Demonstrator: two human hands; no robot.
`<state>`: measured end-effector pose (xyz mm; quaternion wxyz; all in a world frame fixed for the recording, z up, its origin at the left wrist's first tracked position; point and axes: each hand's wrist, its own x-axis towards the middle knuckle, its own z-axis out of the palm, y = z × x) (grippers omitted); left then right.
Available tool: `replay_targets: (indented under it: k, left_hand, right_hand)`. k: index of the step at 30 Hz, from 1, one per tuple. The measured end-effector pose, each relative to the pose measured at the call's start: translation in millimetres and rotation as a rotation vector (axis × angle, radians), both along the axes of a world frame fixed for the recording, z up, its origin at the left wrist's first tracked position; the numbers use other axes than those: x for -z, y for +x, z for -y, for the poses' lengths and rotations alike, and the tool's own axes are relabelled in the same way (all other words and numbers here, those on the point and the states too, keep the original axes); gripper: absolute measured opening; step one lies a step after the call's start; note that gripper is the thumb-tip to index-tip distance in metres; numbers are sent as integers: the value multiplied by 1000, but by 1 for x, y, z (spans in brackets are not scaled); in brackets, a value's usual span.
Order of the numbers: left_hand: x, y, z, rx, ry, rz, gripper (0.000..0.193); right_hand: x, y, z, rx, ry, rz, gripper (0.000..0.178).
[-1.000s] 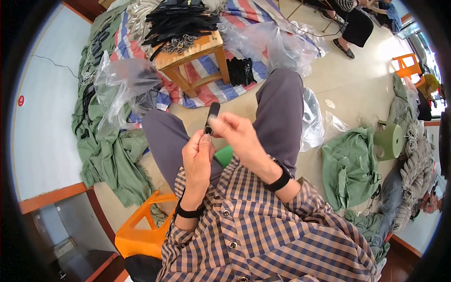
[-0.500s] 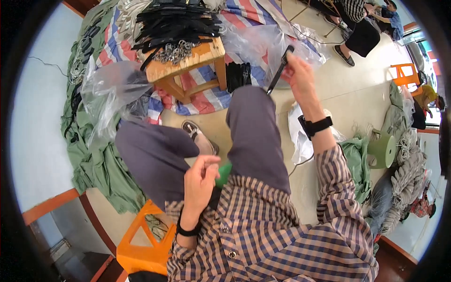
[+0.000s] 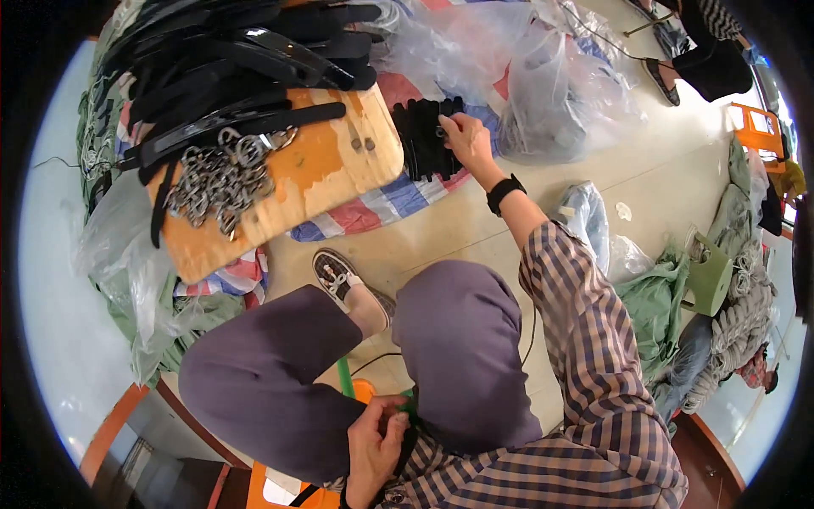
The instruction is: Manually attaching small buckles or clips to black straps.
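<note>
My right hand (image 3: 469, 140) reaches forward to a row of black straps (image 3: 415, 140) lying on the striped sheet beside a wooden stool (image 3: 339, 161). Its fingers are closed on a strap at the right edge of that row. Down at my lap, my left hand (image 3: 377, 445) has its fingers curled together against a bit of green material (image 3: 409, 414); what they hold, if anything, is hidden. On the stool lie a heap of black straps (image 3: 246, 64) and a pile of metal clasps (image 3: 220, 182).
Clear plastic bags (image 3: 551, 102) lie right of the straps. The red, white and blue sheet (image 3: 365, 212) spreads under the stool. Green cloth (image 3: 653, 297) and a green plastic stool (image 3: 712, 276) stand at the right. Another person's foot (image 3: 666, 81) shows at upper right.
My right hand has moved forward and left, bringing the black strap from above my knee to the row on the sheet. My left hand has lowered and curled. The view has shifted closer to the stool.
</note>
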<state>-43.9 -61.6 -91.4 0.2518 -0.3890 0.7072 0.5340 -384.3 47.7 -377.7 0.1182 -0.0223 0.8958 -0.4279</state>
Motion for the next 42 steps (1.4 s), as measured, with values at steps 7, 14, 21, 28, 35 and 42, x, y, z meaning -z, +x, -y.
replay_targets:
  k: [7, 14, 21, 28, 35, 42]
  left_hand:
    - [16, -15, 7, -13, 67, 117, 18]
    - [12, -17, 9, 18, 29, 132, 16]
    - [17, -11, 5, 18, 2, 53, 13]
    - [9, -16, 10, -3, 16, 68, 17]
    - [7, 9, 9, 37, 65, -91, 19]
    - [-4, 36, 1, 42, 57, -282, 20]
  right_hand:
    - [55, 33, -24, 383, -304, 330, 29]
    - [44, 90, -30, 233, -278, 771, 22]
    - [40, 73, -13, 317, -455, 589, 18]
    - [37, 93, -45, 283, -448, 873, 19]
    - [-111, 69, -24, 26, -624, 516, 15]
    - [-267, 78, 44, -313, -100, -275, 12]
